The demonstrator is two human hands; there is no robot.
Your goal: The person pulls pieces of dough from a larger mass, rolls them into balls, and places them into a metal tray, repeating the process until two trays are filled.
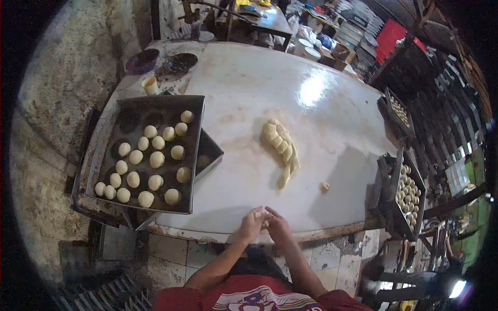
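My left hand (pixel 251 224) and my right hand (pixel 278 226) are together over the near edge of the white tabletop (pixel 233 181). Their fingers are closed and pressed against each other; whatever lies between them is hidden or too small to name. Beyond them, a long, lumpy piece of dough (pixel 280 145) rests on the surface, its thin end pointing toward me. A small scrap of dough (pixel 324 187) sits apart, to the right of that piece.
On the left, a dark metal tray (pixel 195 155) bearing several dough balls (pixel 156 159) sits over another tray. A small cup (pixel 150 85) and dark round containers (pixel 180 63) stand behind it. More trays of balls (pixel 407 194) line the right edge.
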